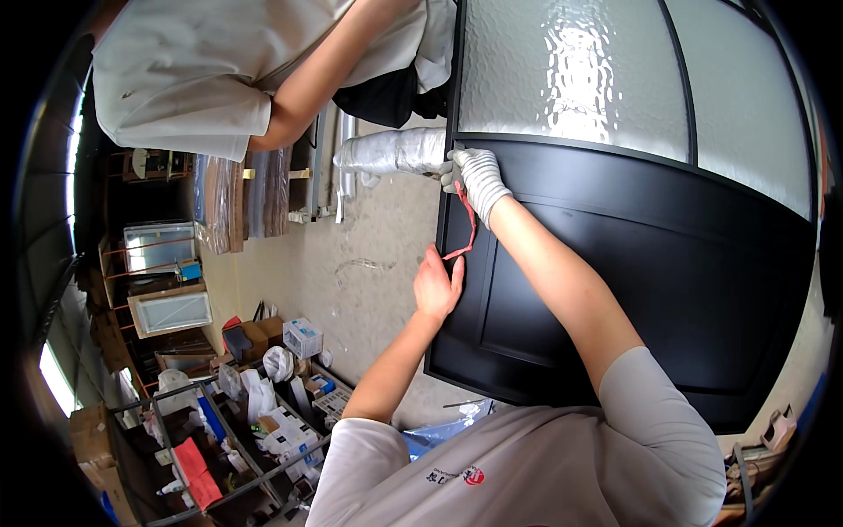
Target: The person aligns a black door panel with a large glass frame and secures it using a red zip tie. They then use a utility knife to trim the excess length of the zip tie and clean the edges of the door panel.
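Observation:
A black framed door (606,281) with textured glass panes at its far end lies flat in front of me. My right hand (479,180), in a striped glove with grey fingers, is closed at the door's left edge near the glass. A thin red strip (472,230) runs out from under this glove toward my left hand (437,288). The bare left hand grips the same edge closer to me, thumb on the door face and fingers at the rim. The strip's near end lies between its thumb and fingers; whether they pinch it is hidden.
Another person (299,97) stands across at the far left, beside the door. A plastic-wrapped bundle (391,152) reaches under the door's edge. At the lower left, a metal-framed cart (255,479) holds mixed parts. Wrapped panels (241,202) stand farther back.

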### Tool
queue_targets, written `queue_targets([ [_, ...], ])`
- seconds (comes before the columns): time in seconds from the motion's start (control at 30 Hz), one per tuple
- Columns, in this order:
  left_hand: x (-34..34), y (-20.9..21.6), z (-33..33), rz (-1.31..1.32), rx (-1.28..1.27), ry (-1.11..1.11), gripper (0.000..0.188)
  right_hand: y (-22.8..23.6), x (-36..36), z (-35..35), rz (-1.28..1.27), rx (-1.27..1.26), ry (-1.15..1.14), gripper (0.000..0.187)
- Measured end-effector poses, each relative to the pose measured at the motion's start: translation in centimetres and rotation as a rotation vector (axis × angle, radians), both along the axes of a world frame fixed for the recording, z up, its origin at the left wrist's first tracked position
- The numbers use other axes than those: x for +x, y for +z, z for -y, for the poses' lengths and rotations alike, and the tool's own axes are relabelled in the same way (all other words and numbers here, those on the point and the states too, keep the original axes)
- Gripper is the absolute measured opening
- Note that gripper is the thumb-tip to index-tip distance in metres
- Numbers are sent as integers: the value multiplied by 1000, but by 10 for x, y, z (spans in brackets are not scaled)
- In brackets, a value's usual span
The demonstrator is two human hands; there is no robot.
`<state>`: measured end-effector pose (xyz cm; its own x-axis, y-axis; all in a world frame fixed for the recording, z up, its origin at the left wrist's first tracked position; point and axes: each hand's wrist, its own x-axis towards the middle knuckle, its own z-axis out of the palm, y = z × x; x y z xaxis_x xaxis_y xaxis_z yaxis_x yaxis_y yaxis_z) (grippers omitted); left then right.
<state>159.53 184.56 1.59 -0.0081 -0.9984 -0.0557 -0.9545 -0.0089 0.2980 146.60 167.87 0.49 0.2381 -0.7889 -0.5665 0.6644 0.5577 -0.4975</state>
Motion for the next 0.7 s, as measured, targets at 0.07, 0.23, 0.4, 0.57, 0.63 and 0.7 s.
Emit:
queue_targets([
  [0.07, 0, -1, 1, 2, 16, 18, 53, -1, 0, 0, -35, -44, -6, 17],
  [0.23, 0, 0, 1, -8, 53, 42, 51, 2, -11, -5, 3, -252, 59, 17],
  [0.4, -3, 4, 1, 30, 60, 49, 51, 10, -1, -17, -140, -147, 29, 23],
  [0.57, -2, 2, 1, 8, 87, 54, 52, 8, -2, -5, -149, -81, -27, 21],
  [0.63, -1, 2, 0, -1, 77, 47, 53, 9, -4, -2, -195, -97, 4, 22],
  [0.7, 0, 2, 1, -19, 67, 39, 53, 8, -3, 0, -286, -133, 20, 23],
])
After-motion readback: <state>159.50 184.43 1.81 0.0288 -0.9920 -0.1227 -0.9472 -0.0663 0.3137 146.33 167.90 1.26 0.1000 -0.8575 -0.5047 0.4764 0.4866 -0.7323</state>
